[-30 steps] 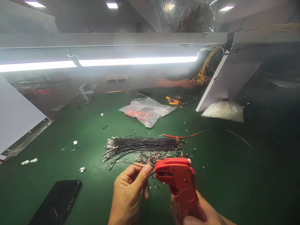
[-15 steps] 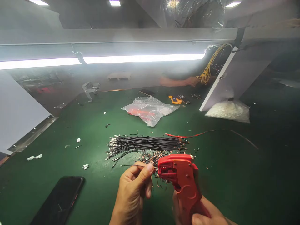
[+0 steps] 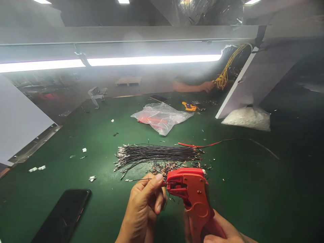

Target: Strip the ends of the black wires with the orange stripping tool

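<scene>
Pinching 1 thin black wire [image 3: 138,180] between thumb and forefinger, the left hand [image 3: 141,206] holds it right by the nose of the red hand tool [image 3: 198,199]; its other fingers curl loosely beneath. The wire's silver-tipped end [image 3: 128,180] sticks out to the left, while its opposite end runs toward the tool's jaws, though I cannot tell whether it sits inside them. The right hand [image 3: 222,222] is wrapped around the handle, mostly hidden; how hard it squeezes does not show. Compared with 0.5 s ago, the hand, wire and tool have all shifted slightly left together, so the tool and wire appear to be staying lined up, with this piece apparently in mid-handling. Behind them lie a bundle of black wires [image 3: 159,153] and a heap of copper-flecked scraps [image 3: 164,166], with 1 dark phone [image 3: 63,216] to the left.
</scene>
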`<state>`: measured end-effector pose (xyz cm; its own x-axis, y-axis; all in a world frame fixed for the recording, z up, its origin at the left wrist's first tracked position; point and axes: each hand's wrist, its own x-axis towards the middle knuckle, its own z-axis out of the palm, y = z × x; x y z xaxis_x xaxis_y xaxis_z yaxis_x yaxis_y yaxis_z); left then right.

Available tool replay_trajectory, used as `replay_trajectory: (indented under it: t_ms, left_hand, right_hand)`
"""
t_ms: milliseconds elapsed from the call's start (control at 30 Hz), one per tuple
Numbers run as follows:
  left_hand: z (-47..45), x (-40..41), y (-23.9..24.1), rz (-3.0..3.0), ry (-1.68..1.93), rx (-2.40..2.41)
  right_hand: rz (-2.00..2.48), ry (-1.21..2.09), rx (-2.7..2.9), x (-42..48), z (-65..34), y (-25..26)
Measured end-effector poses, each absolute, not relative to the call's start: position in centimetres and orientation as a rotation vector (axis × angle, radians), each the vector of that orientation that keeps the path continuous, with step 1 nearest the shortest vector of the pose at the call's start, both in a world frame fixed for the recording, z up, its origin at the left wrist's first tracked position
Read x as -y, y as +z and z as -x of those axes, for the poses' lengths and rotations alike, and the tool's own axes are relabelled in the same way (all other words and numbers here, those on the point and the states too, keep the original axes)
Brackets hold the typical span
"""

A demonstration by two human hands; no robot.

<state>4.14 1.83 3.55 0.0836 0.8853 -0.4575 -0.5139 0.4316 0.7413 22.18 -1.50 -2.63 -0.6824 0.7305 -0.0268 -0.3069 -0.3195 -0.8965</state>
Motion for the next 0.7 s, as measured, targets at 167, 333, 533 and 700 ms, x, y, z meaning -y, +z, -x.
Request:
replay_trajectory:
  t_ms: [167,333,533,700]
  left_hand:
    - [-4.2,-1.6,4.1,-0.397,1.073,-1.041]
    - [-4.2,-1.5,4.0,-0.407,1.077,-1.046]
    - [-4.3,-1.6,3.2,-0.457,1.118,-1.090]
    - [-4.2,-1.7,2.4,-0.508,1.152,-1.108]
  right_hand:
    - [0.616,2.008,1.166,1.8,-21.8,-1.6]
    - [0.658,1.996,1.245,1.8,-21.9,-1.7]
    - [0.687,2.020,1.241,1.9,-22.1,-2.4]
    - [0.686,2.022,1.242,1.9,-21.9,-1.9]
